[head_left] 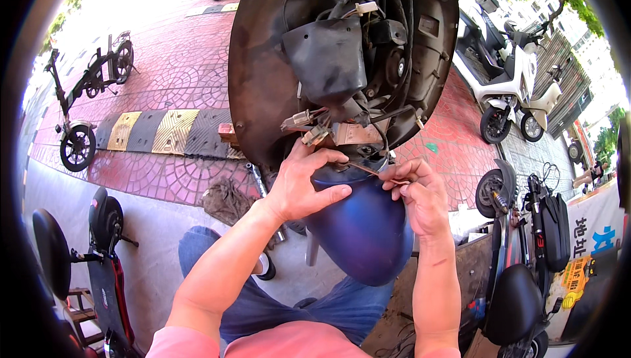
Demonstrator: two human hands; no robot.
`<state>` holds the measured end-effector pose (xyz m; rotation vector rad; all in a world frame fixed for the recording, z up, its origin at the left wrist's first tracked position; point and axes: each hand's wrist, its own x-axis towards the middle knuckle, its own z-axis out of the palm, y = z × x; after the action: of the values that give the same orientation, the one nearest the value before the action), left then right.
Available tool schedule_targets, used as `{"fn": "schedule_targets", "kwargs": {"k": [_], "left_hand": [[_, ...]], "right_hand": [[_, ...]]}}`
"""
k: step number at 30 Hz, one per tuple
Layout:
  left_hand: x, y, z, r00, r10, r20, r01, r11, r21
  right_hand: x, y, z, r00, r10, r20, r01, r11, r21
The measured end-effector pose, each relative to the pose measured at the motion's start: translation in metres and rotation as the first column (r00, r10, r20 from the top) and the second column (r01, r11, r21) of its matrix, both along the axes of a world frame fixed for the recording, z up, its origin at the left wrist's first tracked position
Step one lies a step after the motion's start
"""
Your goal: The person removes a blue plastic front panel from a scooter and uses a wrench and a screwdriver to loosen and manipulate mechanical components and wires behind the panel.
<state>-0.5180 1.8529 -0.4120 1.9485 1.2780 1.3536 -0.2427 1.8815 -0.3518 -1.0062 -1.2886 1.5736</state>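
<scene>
A scooter's dark front body panel (263, 62) stands before me with its inner side bared, bundled cables and a black box-shaped cover (325, 59) showing. Below it sits a glossy dark blue rounded fender (361, 233). My left hand (299, 184) is at the fender's upper left, thumb and index finger spread; its farther fingertips are beside the pale wire connectors (315, 136) and partly hidden. My right hand (420, 194) is closed in a pinch at the fender's upper right. A thin brownish wire (361, 169) runs from its fingertips toward my left index finger.
A crumpled dark rag (227, 200) and a metal tool (256, 177) lie left of the fender. A black-and-yellow speed bump (158, 131) crosses the red paving. Small scooters (108, 279) stand at left, with a folding e-bike (98, 72) beyond; more scooters (516, 82) stand at right.
</scene>
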Motion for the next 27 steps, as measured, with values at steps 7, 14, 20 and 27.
{"fn": "schedule_targets", "kwargs": {"k": [7,14,20,27], "left_hand": [[-0.001,-0.008,0.001,0.997,0.016,0.076,-0.003,0.986,-0.169],[-0.006,-0.005,-0.018,0.979,-0.004,0.202,0.022,0.996,-0.090],[-0.019,0.009,-0.021,0.996,-0.088,0.030,0.089,0.995,-0.045],[-0.024,0.016,-0.026,0.990,-0.133,0.053,0.138,0.984,-0.114]], "right_hand": [[-0.009,0.001,0.013,0.928,0.051,0.369,-0.114,0.982,0.152],[-0.037,-0.006,0.045,0.519,-0.145,0.843,-0.445,0.796,0.410],[-0.038,-0.004,0.042,0.473,-0.117,0.873,-0.419,0.842,0.340],[-0.068,-0.024,0.059,0.415,-0.127,0.901,-0.275,0.926,0.258]]}}
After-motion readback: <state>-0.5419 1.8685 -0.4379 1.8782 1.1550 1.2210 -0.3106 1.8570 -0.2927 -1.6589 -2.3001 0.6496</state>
